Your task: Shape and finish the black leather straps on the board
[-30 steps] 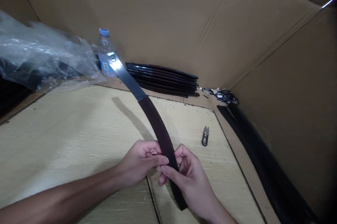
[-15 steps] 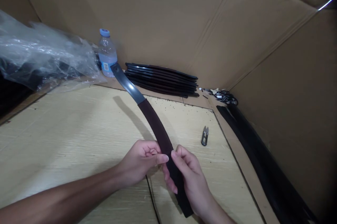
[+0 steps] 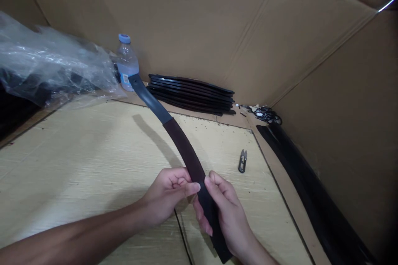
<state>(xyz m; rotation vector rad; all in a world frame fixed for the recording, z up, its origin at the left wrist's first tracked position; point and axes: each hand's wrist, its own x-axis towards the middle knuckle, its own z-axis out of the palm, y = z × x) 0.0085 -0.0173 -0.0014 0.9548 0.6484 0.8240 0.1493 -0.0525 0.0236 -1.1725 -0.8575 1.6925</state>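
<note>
The left hand [image 3: 168,192] pinches a long, curved, flat strip [image 3: 182,136] at its left edge, thumb laid over the front and fingers bent behind. The right hand [image 3: 228,211] grips the same strip just beside, thumb along the right edge and fingertips wrapped under it. The strip slants up and away from both hands, held above a pale, wood-grained tabletop [image 3: 93,149].

Above the thumbs, a dark brown, cloth-like covering [image 3: 189,153] with a rough edge already lies around the middle of the strip. Farther from the hands, the smooth, dark grey far end [image 3: 151,103], with a small hole near its tip, is bare. Below the thumbs the strip is black; whether that is the same covering cannot be told. The work looks partly done: the middle is dressed, the far end is not, and the join under the thumbs seems to be getting attention.

Small, dark-handled metal snips [image 3: 241,168] lie untouched beyond the right hand. Straight ahead of both hands sits a stack of slim, dark strips [image 3: 191,97], seemingly of like kind.
</note>
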